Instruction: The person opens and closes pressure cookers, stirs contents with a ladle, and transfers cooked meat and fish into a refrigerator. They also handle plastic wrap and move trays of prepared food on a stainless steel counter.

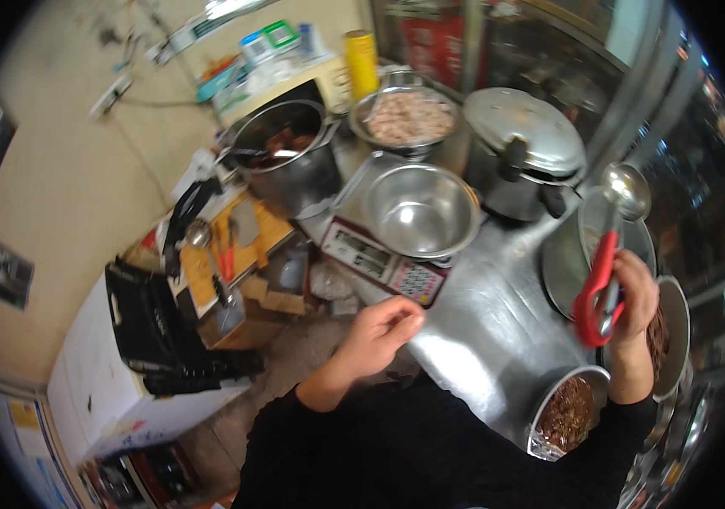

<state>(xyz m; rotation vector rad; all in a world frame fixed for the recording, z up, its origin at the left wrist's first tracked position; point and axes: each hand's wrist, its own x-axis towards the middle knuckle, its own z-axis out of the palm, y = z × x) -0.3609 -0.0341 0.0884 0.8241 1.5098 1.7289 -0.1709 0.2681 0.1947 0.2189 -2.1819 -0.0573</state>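
My right hand (633, 296) grips a ladle with a red handle (596, 286). The ladle's round metal bowl (628, 191) points away from me, over a large metal pot (556, 267) on the right. My left hand (381, 340) is loosely curled, and I see nothing in it. It hovers by the near edge of a digital weighing scale (356, 251) with a display and keypad. On the scale's platform sits an empty stainless steel bowl (423, 213).
A deep pot (296, 181) of dark food, a bowl of pale pieces (410, 121) and a lidded pressure cooker (521, 140) stand behind the scale. A container of brown food (566, 413) is near my right arm. Utensils lie on a wooden board (200, 273) at left.
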